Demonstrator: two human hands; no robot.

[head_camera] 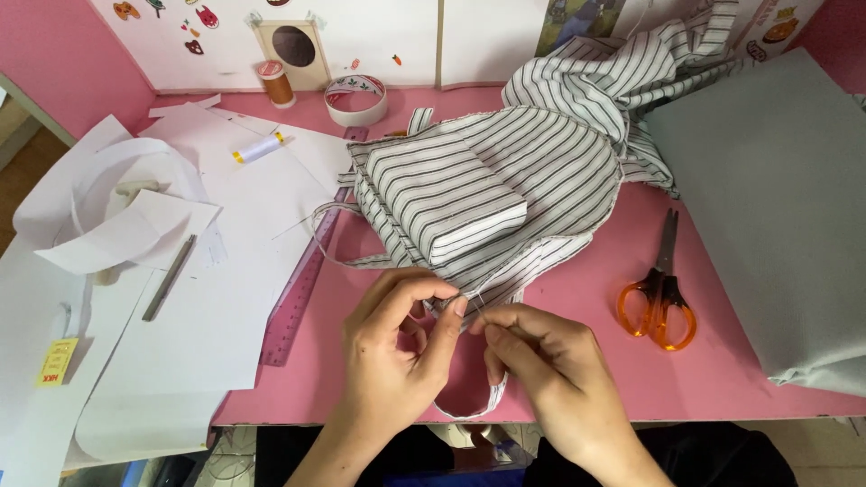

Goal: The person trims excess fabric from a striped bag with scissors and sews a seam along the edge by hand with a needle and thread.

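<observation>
A black-and-white striped fabric piece with a folded pocket lies on the pink table, bunched up toward the back right. My left hand pinches the fabric's near edge between thumb and fingers. Right beside it, my right hand pinches the same edge, fingertips almost touching the left ones; a thin needle or pin seems to sit between them, too small to be sure. A narrow striped strap loops down under both hands over the table's front edge.
Orange-handled scissors lie right of my hands. A grey fabric sheet covers the right side. A purple ruler, white paper patterns, a white thread spool, a brown spool and a tape roll lie left and behind.
</observation>
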